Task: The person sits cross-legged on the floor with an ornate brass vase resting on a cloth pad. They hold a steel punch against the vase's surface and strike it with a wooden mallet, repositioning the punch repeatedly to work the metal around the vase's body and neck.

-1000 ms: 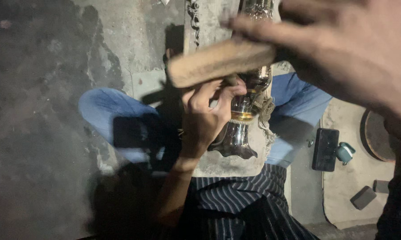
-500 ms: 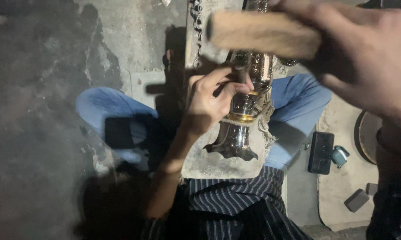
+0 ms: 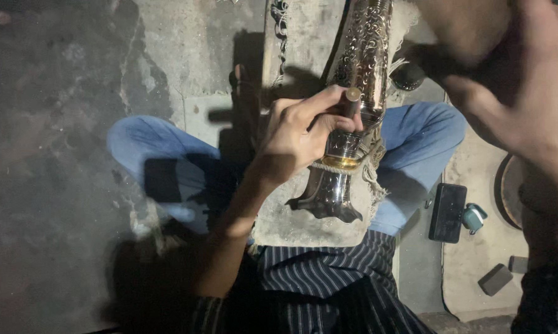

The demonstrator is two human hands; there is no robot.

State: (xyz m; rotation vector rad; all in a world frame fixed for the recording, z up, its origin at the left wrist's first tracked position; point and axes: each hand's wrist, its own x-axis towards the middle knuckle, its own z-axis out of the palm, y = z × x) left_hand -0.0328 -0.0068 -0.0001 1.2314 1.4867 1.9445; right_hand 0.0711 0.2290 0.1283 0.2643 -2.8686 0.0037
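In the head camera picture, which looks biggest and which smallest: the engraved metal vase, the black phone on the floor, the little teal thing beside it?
1. engraved metal vase, by far the largest
2. black phone
3. little teal thing, smallest

All lie about equally far from the camera.

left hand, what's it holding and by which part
The left hand grips a small punch tool by its shaft, tip against the engraved metal vase.

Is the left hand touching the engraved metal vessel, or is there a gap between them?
Touching. In the head view, the left hand holds a small punch, and its fingers rest directly against the side of the engraved metal vessel.
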